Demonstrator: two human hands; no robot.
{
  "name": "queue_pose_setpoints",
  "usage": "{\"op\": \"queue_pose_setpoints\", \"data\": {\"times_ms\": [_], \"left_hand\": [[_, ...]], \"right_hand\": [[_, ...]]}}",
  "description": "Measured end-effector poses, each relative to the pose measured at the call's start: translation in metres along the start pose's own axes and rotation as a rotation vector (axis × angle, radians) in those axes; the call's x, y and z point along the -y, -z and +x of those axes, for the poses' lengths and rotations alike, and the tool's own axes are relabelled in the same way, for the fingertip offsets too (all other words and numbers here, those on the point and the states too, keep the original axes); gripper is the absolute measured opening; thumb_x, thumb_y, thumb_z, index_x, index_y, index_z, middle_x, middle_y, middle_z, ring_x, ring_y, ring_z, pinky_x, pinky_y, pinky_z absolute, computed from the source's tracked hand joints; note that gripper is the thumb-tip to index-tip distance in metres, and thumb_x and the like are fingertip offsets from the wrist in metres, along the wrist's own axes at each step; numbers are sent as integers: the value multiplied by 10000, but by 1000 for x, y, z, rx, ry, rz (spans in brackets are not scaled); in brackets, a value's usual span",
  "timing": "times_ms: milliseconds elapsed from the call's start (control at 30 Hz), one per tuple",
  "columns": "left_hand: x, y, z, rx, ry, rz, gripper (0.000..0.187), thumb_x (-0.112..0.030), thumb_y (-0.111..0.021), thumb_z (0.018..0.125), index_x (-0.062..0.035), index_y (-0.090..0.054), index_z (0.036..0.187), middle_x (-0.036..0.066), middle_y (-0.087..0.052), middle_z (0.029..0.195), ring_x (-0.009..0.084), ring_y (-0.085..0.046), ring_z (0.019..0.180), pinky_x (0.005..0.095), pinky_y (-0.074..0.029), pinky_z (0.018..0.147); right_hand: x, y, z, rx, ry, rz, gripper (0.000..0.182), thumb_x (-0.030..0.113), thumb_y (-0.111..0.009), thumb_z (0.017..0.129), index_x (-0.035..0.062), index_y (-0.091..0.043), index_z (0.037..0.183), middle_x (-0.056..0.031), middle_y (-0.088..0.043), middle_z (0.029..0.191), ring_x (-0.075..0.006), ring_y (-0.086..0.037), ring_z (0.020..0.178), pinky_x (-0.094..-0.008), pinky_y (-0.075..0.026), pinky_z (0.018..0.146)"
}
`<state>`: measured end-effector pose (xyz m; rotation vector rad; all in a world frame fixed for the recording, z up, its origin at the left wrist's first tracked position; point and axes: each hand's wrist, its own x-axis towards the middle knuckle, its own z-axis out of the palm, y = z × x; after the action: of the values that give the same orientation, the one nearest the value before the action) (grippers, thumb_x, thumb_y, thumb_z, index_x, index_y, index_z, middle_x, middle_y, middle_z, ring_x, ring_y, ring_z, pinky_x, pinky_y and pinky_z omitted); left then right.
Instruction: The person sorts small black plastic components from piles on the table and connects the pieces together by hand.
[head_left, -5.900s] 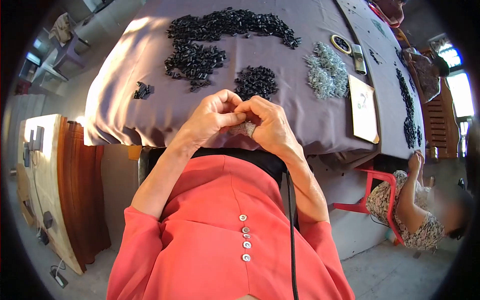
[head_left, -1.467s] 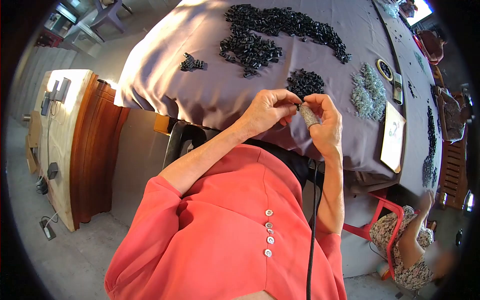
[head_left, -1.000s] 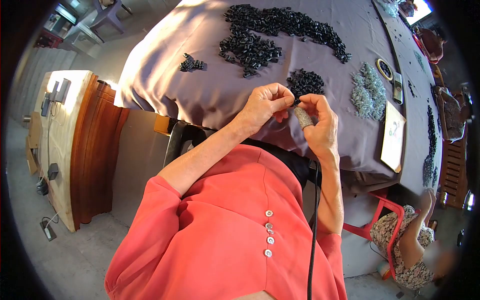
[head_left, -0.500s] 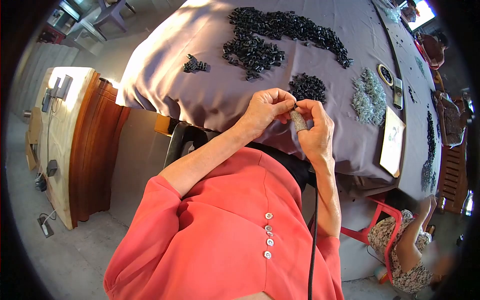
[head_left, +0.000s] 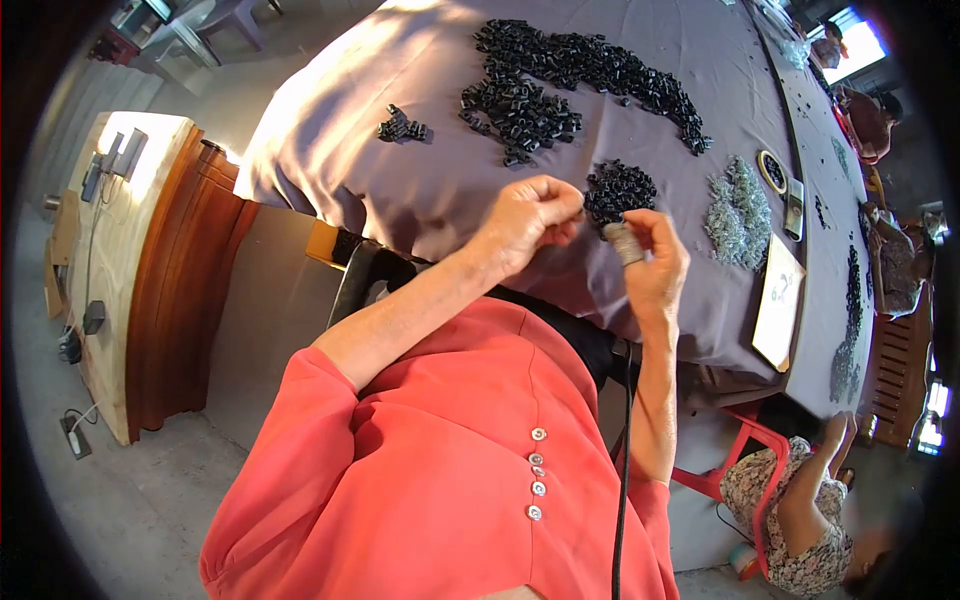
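My left hand (head_left: 528,222) is raised over the table's near edge, thumb and forefinger pinched together. To its right, my right hand (head_left: 655,262) is also closed in a pinch, with a pale grey wrap (head_left: 624,243) around one finger. A gap now lies between the two sets of fingertips. What each pinch holds is too small and blurred to make out. Just beyond the fingers sits a heap of small black ring-like pieces (head_left: 620,188). Larger heaps of similar black tube-shaped pieces (head_left: 520,112) spread farther back on the grey cloth (head_left: 440,190).
A small black cluster (head_left: 403,127) lies at the left. To the right are a heap of clear, glassy pieces (head_left: 738,215), a tape roll (head_left: 771,171) and a pale board (head_left: 778,305). A wooden cabinet (head_left: 175,290) stands left; a person (head_left: 800,510) sits on a red chair (head_left: 735,460).
My hands were together at the fingertips and have moved apart, the right one going right and slightly down. The view has shifted a little.
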<state>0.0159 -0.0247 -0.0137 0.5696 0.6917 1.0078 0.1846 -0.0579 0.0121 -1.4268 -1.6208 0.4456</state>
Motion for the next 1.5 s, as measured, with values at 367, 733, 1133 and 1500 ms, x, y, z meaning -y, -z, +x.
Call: {"op": "queue_pose_setpoints", "data": {"times_ms": [367, 733, 1133, 1500], "left_hand": [[-10, 9, 4, -45, -27, 36, 75, -119, -581, 856, -44, -577, 864, 61, -596, 777, 108, -548, 630, 220, -451, 568], [-8, 5, 2, -5, -36, 97, 81, -129, -583, 858, -50, -574, 873, 48, -587, 786, 90, -541, 637, 212, -444, 576], [-7, 6, 1, 17, -39, 127, 84, -133, -582, 858, -53, -575, 883, 34, -587, 782, 83, -546, 644, 212, -454, 587], [-6, 7, 3, 39, -34, 135, 106, -118, -570, 863, -46, -590, 938, 38, -593, 793, 81, -551, 647, 214, -463, 596]], "right_hand": [[-5, 22, 5, 150, -48, -148, 127, 8, -626, 720, 34, -603, 841, -93, -549, 735, -202, -532, 626, -294, -430, 603], [-10, 6, 1, 170, 95, -354, 129, 52, -616, 699, 64, -613, 827, -92, -549, 773, -286, -553, 784, -374, -436, 678], [-7, 1, -2, 154, 147, -382, 127, 38, -611, 688, 58, -616, 814, -84, -545, 751, -280, -557, 752, -376, -443, 654], [-5, 2, -5, 176, 111, -473, 187, -12, -562, 664, 45, -604, 837, -99, -555, 786, -290, -566, 767, -389, -448, 665]]}}
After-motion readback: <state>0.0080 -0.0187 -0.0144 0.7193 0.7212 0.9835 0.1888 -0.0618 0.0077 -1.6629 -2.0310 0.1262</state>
